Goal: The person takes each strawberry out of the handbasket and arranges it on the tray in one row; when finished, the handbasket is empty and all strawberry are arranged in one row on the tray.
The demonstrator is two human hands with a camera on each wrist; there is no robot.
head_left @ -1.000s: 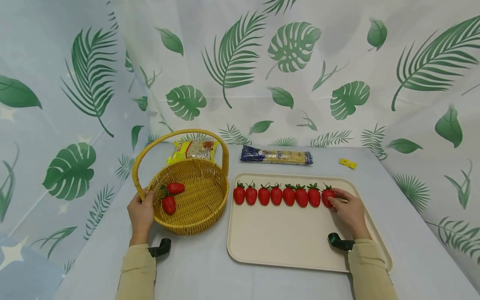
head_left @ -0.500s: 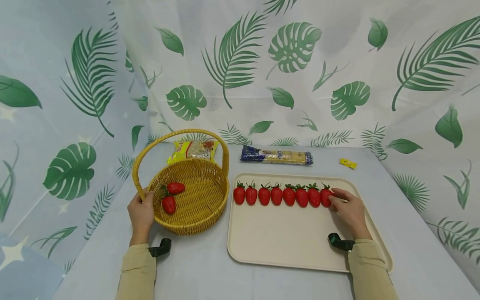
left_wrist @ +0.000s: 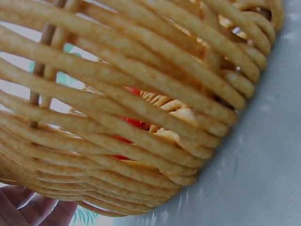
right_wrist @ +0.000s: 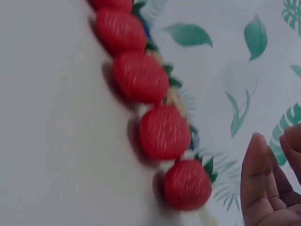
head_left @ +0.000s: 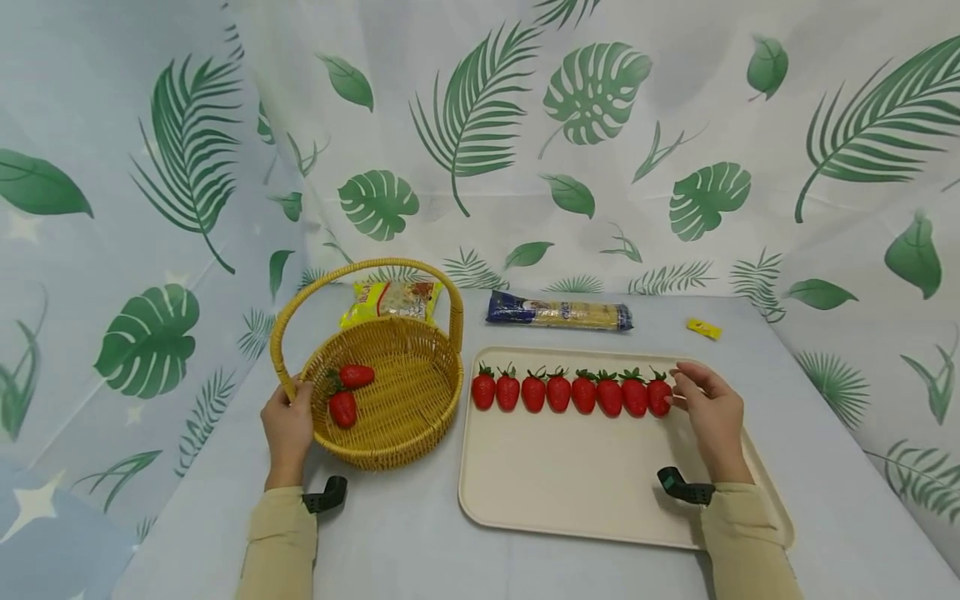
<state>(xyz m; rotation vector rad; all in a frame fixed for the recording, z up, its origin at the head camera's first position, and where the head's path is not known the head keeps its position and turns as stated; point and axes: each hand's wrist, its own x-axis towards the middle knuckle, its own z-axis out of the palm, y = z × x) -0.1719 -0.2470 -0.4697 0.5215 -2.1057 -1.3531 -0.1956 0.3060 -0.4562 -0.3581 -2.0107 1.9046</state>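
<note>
My left hand (head_left: 288, 423) grips the rim of a yellow woven basket (head_left: 405, 400) near the base of its tall handle. Two red strawberries lie inside, at the basket's left. In the left wrist view the weave (left_wrist: 117, 103) fills most of the picture, with fingers (left_wrist: 35, 207) at its lower edge. Several strawberries form a row along the far side of a cream tray (head_left: 570, 475), leafy ends away from me. Beside the rightmost strawberry (head_left: 658, 395) is my right hand (head_left: 711, 412). The right wrist view shows its fingers (right_wrist: 256, 174) apart from that strawberry (right_wrist: 187, 186), holding nothing.
Behind the basket lies a yellow snack bag (head_left: 397, 300). A blue and yellow pasta packet (head_left: 558, 312) lies beyond the tray, and a small yellow sachet (head_left: 704, 328) is at the back right. Leaf-patterned cloth (head_left: 480, 208) walls the table's back and sides.
The rightmost strawberry has shifted left against its neighbour. My right hand has let go of it and drawn slightly back to the right. The left hand keeps its grip on the basket.
</note>
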